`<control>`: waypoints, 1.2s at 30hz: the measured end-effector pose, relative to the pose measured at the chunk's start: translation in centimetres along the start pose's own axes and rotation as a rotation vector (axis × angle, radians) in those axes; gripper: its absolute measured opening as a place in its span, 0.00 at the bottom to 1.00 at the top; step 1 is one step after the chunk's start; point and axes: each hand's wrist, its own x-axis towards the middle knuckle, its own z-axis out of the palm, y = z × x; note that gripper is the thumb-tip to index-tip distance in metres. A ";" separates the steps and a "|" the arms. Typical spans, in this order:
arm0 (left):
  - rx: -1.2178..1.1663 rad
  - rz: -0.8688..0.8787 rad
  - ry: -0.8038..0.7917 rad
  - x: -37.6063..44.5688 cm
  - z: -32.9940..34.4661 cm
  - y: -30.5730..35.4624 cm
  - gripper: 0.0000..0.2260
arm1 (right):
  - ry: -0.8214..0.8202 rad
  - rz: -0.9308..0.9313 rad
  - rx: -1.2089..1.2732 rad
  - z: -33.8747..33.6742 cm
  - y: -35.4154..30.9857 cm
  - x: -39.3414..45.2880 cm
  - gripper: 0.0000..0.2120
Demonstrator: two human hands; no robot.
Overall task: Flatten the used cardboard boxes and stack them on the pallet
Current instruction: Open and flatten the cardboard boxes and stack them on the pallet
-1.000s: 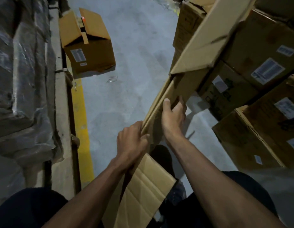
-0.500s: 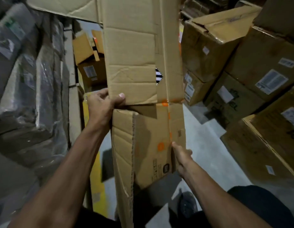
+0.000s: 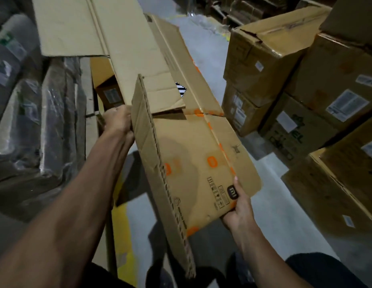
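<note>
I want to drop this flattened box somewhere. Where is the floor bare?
Bare grey floor runs between the held flattened box and the stacked cartons on the right. Beside the yellow line, the wrapped bundles crowd the left. No pallet is recognisable.

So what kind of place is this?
Probably a warehouse or stockroom: labelled cardboard boxes stacked on a concrete floor, a yellow floor line, and plastic-wrapped bundles alongside.

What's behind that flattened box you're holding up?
Behind the flattened box, an upright brown carton with a label peeks out near the left hand. The rest of it is covered.
</note>
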 end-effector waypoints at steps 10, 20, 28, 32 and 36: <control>0.164 -0.328 -0.069 4.4 4.7 1.9 0.07 | -0.109 -0.012 0.045 3.2 -4.5 -0.8 0.25; 0.091 -0.392 -0.252 -8.5 7.1 19.8 0.19 | 0.117 0.073 0.157 14.6 -10.8 -15.3 0.20; 0.182 -0.134 -0.270 -20.6 3.0 31.0 0.05 | 0.220 0.022 0.193 23.3 -15.7 -23.4 0.17; 0.163 -0.049 -0.158 -23.2 0.9 32.4 0.08 | 0.229 0.028 0.189 27.3 -16.3 -24.8 0.16; 0.173 -0.191 -0.239 -25.4 0.3 32.0 0.12 | 0.177 0.007 0.157 30.2 -16.4 -25.7 0.18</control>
